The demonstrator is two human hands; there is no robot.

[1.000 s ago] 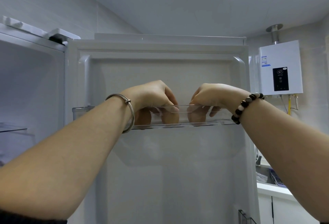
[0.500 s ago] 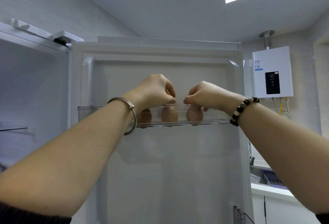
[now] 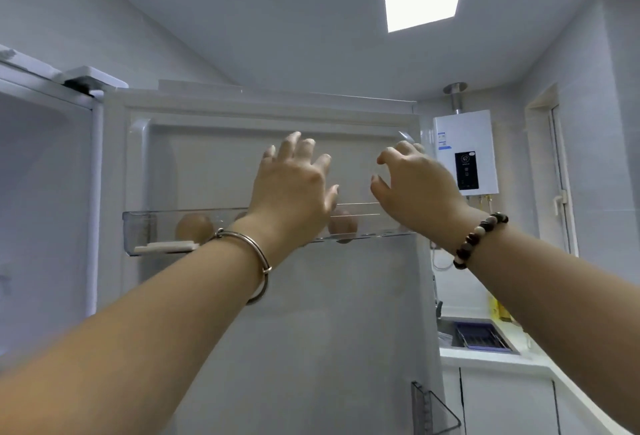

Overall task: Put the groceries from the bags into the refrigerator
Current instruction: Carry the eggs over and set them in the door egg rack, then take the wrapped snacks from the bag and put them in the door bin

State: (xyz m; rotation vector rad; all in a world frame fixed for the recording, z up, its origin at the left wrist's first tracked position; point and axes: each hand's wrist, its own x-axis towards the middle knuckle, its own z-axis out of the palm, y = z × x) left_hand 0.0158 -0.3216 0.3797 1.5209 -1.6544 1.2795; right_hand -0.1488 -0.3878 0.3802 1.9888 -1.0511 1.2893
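1. I am holding my left hand and right hand up above the clear door bin, fingers spread and loosely bent, gripping nothing.
2. The eggs are sitting in that bin on the open refrigerator door.
3. I am judging this step finished; next I am needing more groceries from the bags, which are out of view.

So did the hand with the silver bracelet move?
Yes. The left hand has risen from the clear door shelf, where its fingers reached in among the eggs, to above the shelf's rim, fingers spread and empty.
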